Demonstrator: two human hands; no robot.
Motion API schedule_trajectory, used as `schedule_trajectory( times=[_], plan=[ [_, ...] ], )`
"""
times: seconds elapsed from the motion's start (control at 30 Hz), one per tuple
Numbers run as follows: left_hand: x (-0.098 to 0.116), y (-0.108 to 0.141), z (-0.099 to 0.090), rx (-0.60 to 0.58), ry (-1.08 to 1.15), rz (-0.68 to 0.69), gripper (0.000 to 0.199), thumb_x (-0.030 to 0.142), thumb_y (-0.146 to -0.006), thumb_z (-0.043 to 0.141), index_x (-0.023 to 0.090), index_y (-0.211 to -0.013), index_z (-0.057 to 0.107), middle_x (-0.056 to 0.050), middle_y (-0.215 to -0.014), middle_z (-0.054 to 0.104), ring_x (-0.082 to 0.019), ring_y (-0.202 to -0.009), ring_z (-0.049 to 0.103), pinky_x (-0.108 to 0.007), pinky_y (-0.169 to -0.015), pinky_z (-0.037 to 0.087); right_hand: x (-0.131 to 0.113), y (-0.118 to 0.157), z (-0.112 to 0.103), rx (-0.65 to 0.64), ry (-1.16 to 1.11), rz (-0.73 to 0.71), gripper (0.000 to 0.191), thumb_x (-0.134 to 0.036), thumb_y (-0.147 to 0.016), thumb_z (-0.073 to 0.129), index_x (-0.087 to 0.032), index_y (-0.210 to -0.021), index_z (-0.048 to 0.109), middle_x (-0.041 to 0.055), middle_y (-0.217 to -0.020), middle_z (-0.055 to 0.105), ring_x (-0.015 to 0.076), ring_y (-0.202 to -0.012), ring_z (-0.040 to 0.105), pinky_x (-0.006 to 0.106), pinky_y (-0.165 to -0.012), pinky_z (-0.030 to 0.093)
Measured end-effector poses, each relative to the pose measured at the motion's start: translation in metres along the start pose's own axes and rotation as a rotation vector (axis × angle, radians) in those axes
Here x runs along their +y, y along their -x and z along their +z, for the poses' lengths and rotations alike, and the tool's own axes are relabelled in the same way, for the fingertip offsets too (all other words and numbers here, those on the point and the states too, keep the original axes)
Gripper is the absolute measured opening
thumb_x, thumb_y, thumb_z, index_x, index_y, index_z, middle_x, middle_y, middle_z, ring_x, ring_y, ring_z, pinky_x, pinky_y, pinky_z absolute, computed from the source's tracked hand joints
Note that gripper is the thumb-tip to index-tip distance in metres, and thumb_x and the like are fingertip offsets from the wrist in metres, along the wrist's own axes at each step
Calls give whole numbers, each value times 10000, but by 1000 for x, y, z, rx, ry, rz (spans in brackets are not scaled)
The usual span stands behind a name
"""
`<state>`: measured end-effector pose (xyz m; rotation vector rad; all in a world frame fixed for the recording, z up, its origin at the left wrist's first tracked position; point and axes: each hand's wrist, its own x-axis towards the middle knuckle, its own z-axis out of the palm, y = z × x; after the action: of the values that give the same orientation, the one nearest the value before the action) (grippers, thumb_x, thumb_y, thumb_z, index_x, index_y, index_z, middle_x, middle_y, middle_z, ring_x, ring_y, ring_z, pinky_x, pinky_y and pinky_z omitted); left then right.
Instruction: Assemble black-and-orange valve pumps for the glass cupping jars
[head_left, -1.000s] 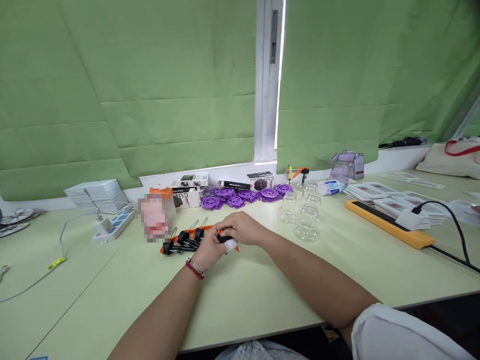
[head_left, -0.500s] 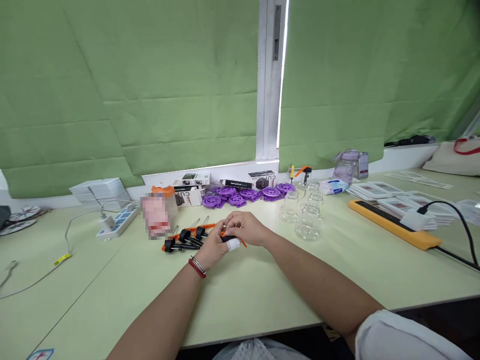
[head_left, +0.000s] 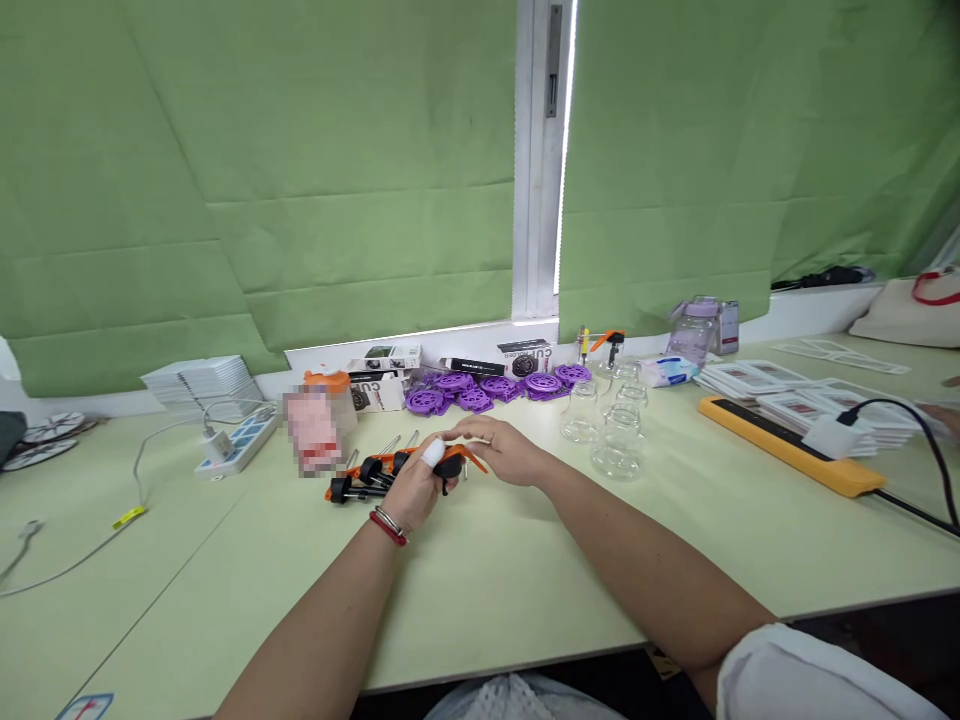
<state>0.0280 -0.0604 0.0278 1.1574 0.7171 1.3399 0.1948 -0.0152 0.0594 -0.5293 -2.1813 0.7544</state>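
A black sprayer head [head_left: 451,463] with an orange lever is gripped in my left hand [head_left: 418,487], whose thumb wears a white wrap and lies along its top. My right hand [head_left: 499,450] curls round the far side of the same head, and its fingertips are partly hidden behind it. Just left of my left hand, several similar black sprayer heads [head_left: 369,470] with orange levers and thin tubes lie on the table. Several clear glass bottles [head_left: 616,450] stand to the right of my right hand.
Purple wheel-shaped parts [head_left: 476,392] and small boxes [head_left: 379,392] line the wall. On the left are a white power strip [head_left: 251,440] and cable. An orange-black power strip [head_left: 787,445] and stacked white cards [head_left: 750,378] lie right. At the far right edge, another person's hand [head_left: 946,415] shows.
The sprayer head has been turned, so its orange lever now faces up and right. My left thumb has shifted onto its top, and my right fingers have moved to its far side.
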Motion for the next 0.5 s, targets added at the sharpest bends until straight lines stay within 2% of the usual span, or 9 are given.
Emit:
schedule_trajectory(
  times=[0.07,0.13,0.2,0.27,0.4,0.5],
  plan=[
    [3,-2,-4,89,8,10,306,375,-841,520,148,-1046,531,-13,-677,542,-100,-517,464,-239,-493,358,11,0,-4,170,44,66,328,-162,-862,443,-216,-1148,595,68,-1127,600,170,-1009,549,338,-861,442],
    [6,-5,-8,183,32,28,275,351,-837,515,148,-1021,532,-30,-706,563,-106,-517,479,-245,-492,364,26,2,-9,290,135,191,309,-190,-864,445,-200,-1136,592,70,-1085,626,170,-936,568,325,-804,452],
    [7,-8,-11,251,72,54,232,321,-833,506,145,-982,537,-35,-704,562,-114,-527,489,-250,-494,373,41,6,-11,281,286,316,263,-190,-853,462,-171,-1059,624,74,-989,661,173,-839,575,316,-756,449],
    [8,-10,-14,291,114,72,195,293,-826,499,142,-942,540,-34,-692,551,-120,-536,493,-254,-495,381,52,9,-9,134,460,312,219,-158,-836,481,-158,-970,655,77,-943,677,182,-826,568,312,-745,433],
    [7,-12,-17,306,174,63,161,266,-815,499,139,-904,542,-34,-686,538,-120,-537,489,-253,-492,388,53,10,10,-311,788,-93,200,-128,-851,467,-157,-897,659,81,-898,676,195,-891,537,312,-777,387],
    [4,-12,-19,291,215,51,157,263,-816,500,142,-905,546,-33,-682,533,-121,-544,488,-248,-493,391,43,8,27,-458,975,-273,214,-157,-889,427,-134,-858,637,95,-830,658,207,-891,535,327,-760,370]
  ],
)
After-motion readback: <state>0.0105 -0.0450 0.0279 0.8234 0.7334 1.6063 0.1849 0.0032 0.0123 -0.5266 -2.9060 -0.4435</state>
